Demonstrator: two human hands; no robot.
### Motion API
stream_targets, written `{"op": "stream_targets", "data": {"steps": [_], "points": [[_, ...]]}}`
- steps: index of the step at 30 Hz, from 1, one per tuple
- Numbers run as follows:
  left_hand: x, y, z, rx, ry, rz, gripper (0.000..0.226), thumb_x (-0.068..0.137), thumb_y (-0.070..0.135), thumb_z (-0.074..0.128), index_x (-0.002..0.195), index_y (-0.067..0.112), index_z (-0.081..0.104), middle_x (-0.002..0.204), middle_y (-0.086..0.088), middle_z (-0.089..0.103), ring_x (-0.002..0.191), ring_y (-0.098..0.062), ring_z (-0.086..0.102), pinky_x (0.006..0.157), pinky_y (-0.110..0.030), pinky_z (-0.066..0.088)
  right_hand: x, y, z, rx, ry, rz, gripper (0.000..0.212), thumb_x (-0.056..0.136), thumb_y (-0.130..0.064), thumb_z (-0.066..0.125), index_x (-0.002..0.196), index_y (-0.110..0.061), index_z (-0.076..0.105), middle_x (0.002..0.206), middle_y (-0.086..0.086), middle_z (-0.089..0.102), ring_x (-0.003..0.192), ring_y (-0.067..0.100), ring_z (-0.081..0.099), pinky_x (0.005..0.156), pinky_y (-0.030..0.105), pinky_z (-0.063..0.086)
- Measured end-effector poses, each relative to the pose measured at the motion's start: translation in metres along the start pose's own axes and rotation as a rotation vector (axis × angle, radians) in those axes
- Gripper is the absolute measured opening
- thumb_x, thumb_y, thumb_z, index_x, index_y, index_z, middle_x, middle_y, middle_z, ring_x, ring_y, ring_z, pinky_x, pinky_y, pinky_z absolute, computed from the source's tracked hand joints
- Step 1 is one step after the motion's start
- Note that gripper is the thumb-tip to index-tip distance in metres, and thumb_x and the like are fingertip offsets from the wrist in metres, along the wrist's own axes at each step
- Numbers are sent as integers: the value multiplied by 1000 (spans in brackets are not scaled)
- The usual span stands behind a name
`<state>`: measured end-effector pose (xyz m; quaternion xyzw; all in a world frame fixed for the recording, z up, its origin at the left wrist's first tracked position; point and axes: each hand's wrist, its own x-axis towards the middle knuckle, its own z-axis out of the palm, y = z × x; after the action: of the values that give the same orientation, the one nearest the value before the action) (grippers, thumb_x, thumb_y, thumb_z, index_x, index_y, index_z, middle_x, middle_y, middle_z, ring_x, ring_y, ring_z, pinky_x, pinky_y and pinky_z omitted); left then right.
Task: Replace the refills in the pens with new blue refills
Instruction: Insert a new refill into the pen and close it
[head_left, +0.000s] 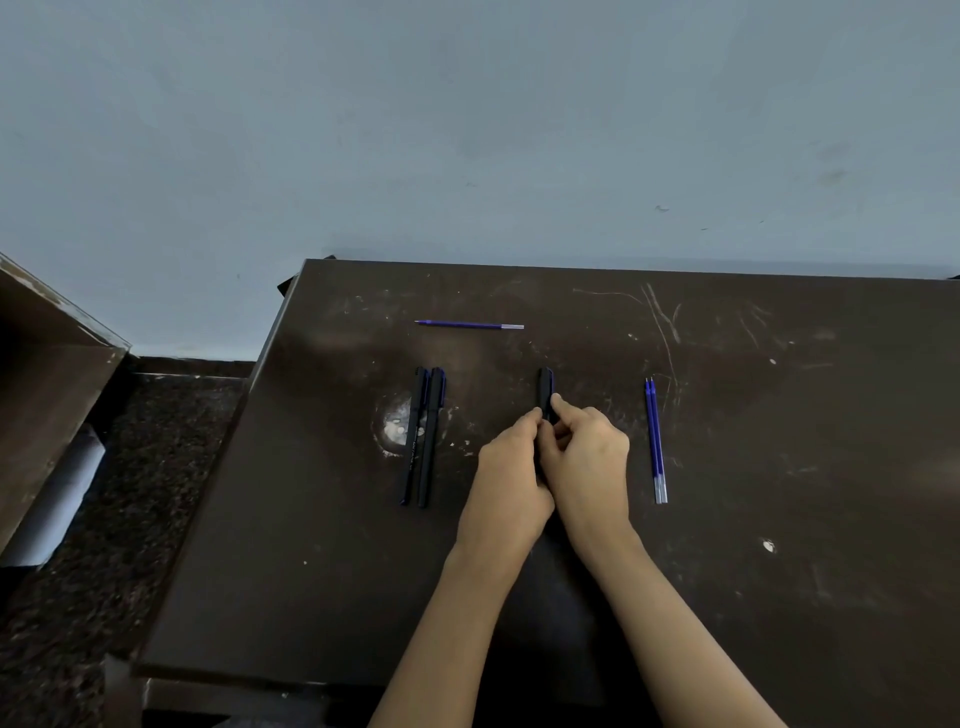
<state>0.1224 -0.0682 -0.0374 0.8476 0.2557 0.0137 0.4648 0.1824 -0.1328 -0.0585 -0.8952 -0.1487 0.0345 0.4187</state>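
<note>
Both hands meet over the middle of the table (779, 519), closed on one dark pen (545, 387).

Left hand (511, 467): fingers (532, 418) curled round the pen's lower barrel, most of which is hidden in the grip.
Right hand (592, 457): fingers (563, 405) bent, index tip and thumb pinching the pen just above the left hand's hold.
The pen's upper end sticks out past the fingertips and points at the far edge. Cannot tell whether the pen touches the table.

Two pens (423, 436) lie left of the hands, side by side and touching, lengthwise toward the far edge, beside a pale worn patch (395, 426).
A single blue refill (470, 325) lies crosswise nearer the far edge, toward the far-left corner, well apart from the rest.
Two blue refills (655, 441) lie right of the hands, touching, tips toward the far edge, clear ends toward the near edge.

Table: dark brown, glossy, scratched, flecked white.
Room: a pale grey-blue wall (467, 130) stands behind the far edge. A dark speckled floor (145, 467) lies left of the table. At far left is brown wooden furniture (41, 374) with a pale cylinder (57, 499) under it.
</note>
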Motion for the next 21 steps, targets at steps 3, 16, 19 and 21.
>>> {"op": "stream_targets", "data": {"steps": [3,16,19,21], "points": [[1,-2,2,19,9,17,66,85,-3,59,143,17,37,134,-3,56,123,-14,54,102,-31,47,1,1,0,-23,-8,-15,35,90,-14,58,125,-7,60,84,7,60,69,9,50,65,8,35],[1,-1,-4,80,17,20,63,87,-4,54,144,18,37,135,-4,55,123,-14,52,104,-28,44,0,-1,-4,-2,-11,-24,39,89,-14,61,127,-5,57,84,1,56,62,1,48,64,1,39],[-2,1,-14,103,75,18,59,87,-1,57,140,19,43,132,-3,55,121,-14,53,102,-28,45,0,-2,-7,15,-3,-14,42,88,-18,62,129,-8,56,85,0,56,69,6,54,65,7,39],[-3,0,-21,136,164,16,53,87,1,58,135,18,47,129,-2,57,119,-14,53,101,-29,46,0,-3,-9,22,8,-20,42,88,-20,62,128,-9,57,87,1,57,74,9,56,73,14,42]]}}
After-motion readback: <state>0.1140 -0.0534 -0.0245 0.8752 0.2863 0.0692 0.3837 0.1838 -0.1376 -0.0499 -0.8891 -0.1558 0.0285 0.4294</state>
